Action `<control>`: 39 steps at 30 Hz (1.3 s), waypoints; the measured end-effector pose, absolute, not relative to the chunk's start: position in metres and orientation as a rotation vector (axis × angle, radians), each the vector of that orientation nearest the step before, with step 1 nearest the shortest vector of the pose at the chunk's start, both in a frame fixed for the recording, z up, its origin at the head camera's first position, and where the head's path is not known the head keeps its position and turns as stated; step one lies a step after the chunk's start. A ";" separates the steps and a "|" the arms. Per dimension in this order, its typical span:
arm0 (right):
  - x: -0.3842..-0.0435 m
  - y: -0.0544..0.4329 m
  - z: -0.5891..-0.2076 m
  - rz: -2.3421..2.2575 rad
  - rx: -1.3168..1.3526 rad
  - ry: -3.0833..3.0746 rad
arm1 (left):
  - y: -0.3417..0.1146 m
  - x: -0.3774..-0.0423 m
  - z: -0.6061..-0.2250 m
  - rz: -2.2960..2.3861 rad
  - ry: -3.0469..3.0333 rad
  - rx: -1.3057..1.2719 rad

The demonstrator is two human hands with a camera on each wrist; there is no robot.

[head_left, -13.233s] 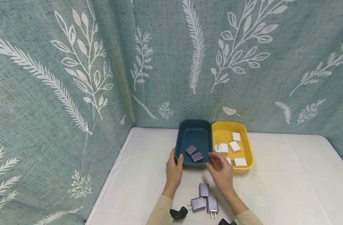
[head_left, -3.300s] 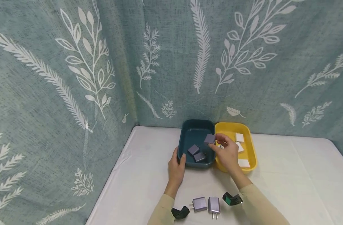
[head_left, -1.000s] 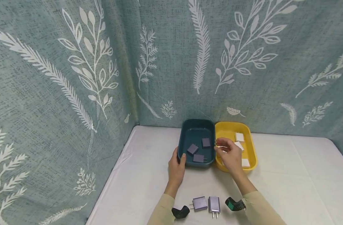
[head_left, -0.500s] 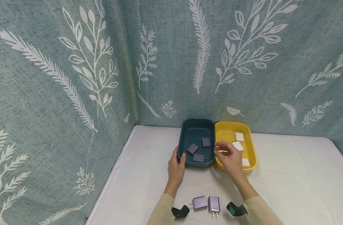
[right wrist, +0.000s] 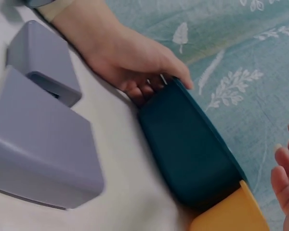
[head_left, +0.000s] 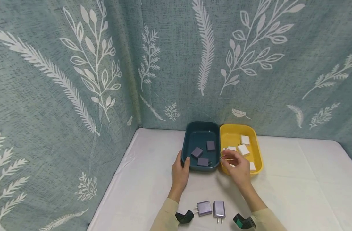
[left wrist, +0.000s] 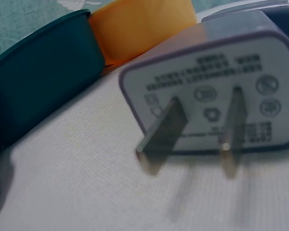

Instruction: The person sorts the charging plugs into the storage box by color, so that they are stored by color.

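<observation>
My left hand [head_left: 180, 173] grips the near-left rim of the dark blue tray [head_left: 199, 137], thumb over the edge. In that tray lie three purple plug chargers, one farther back [head_left: 211, 145], one at left [head_left: 197, 152] and one in front [head_left: 203, 162]. My right hand [head_left: 240, 166], fingers loosely bent and holding nothing, hovers over the yellow tray [head_left: 231, 133] near the shared edge. White plug chargers [head_left: 243, 149] lie in the yellow tray, some partly hidden by that hand. Two purple chargers remain on the table, one sideways [head_left: 204, 208] and one with prongs toward me [head_left: 219, 209].
A white cloth [head_left: 294, 179] covers the table. Behind the trays hangs a green-blue patterned curtain [head_left: 176, 64]. Black wrist devices sit by the left sleeve [head_left: 184, 217] and the right sleeve [head_left: 244, 221]. The left wrist view has a charger's prong side [left wrist: 212, 96] up close.
A third purple charger went from my right hand into the blue tray, leaving two on the table. Since then that hand has drawn back slightly toward me. The left hand stays on the tray.
</observation>
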State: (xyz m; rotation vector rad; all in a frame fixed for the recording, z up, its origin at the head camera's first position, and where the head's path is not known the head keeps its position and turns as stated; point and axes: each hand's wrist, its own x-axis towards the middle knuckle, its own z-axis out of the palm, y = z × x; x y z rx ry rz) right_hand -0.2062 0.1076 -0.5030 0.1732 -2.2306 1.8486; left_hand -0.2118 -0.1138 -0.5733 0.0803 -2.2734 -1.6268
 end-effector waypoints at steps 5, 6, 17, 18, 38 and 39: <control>-0.187 0.102 -0.486 1.879 0.191 -2.240 | -0.114 -0.212 -0.573 -1.619 -2.273 0.081; -0.184 0.101 -0.483 1.874 0.205 -2.233 | -0.114 -0.212 -0.573 -1.617 -2.276 0.085; -0.171 0.097 -0.487 1.851 0.356 -2.201 | -0.114 -0.213 -0.571 -1.616 -2.278 0.085; -0.170 0.096 -0.488 1.856 0.358 -2.199 | -0.114 -0.212 -0.570 -1.620 -2.280 0.089; -0.160 0.092 -0.538 1.896 0.634 -2.319 | -0.113 -0.209 -0.570 -1.639 -2.255 0.081; -0.160 0.093 -0.542 1.906 0.635 -2.320 | -0.112 -0.209 -0.570 -1.638 -2.254 0.081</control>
